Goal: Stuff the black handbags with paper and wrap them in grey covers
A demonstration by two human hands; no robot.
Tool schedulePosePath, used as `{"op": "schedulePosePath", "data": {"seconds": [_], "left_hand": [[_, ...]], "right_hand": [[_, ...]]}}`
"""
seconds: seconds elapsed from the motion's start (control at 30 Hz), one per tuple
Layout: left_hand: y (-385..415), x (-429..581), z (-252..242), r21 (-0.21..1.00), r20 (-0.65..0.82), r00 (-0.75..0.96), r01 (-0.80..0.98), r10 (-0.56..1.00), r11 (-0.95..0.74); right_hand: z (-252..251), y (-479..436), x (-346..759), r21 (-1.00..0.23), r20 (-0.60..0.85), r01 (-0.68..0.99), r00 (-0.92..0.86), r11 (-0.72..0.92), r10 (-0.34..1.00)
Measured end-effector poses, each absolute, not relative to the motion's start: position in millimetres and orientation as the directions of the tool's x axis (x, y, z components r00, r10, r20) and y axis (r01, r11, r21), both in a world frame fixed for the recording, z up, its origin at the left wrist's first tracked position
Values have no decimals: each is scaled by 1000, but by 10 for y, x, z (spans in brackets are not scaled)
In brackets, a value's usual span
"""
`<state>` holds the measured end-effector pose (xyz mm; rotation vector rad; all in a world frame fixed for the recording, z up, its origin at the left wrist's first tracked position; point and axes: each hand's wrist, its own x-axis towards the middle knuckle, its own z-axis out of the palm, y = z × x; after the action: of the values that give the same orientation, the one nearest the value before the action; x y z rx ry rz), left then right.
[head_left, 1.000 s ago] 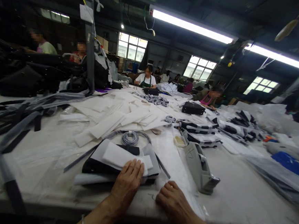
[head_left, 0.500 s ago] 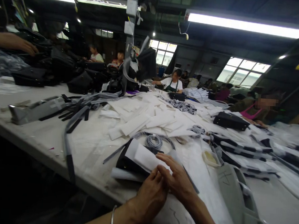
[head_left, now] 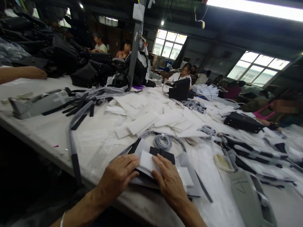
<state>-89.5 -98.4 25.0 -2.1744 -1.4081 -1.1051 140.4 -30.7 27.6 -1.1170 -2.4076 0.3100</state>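
In front of me on the table lies a black bag piece (head_left: 165,153) with grey lining sheets around it. A folded white padding sheet (head_left: 147,161) rests on top of it. My left hand (head_left: 119,174) is closed on the left edge of this sheet, fingers bent and thumb toward me. My right hand (head_left: 171,181) lies open across the sheet's right part, its fingers stretched out and pressing down. Another white piece (head_left: 186,176) shows just right of that hand. A grey coiled strap (head_left: 162,142) sits right behind the bag piece.
Loose white sheets (head_left: 151,117) cover the middle. Grey-and-black straps (head_left: 74,128) hang over the front edge. A grey holder (head_left: 254,205), a small tub (head_left: 222,162) and a black bag (head_left: 242,121) stand right. A co-worker's arm (head_left: 18,75) reaches in left. Black bags (head_left: 64,57) are heaped behind.
My hands were together at the near right edge; now they are apart, the left moved to the left edge. The bag piece lies flatter. The co-worker's arm at left has come lower.
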Motion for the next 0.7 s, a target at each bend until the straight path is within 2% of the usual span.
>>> {"op": "schedulePosePath", "data": {"seconds": [0.17, 0.33, 0.57, 0.7], "left_hand": [[-1016, -880, 113, 84, 796, 207, 893, 569, -443], [-1070, -945, -53, 42, 814, 247, 878, 526, -477], [-1080, -994, -50, 131, 822, 213, 832, 529, -539], [-1076, -953, 9, 195, 808, 152, 843, 569, -502]], "right_hand": [[211, -516, 1169, -253, 316, 740, -545, 623, 777], [-42, -728, 922, -175, 416, 738, -544, 652, 728], [-182, -709, 914, -146, 450, 741, -539, 655, 711], [-212, -680, 910, -152, 491, 743, -516, 652, 702]]}}
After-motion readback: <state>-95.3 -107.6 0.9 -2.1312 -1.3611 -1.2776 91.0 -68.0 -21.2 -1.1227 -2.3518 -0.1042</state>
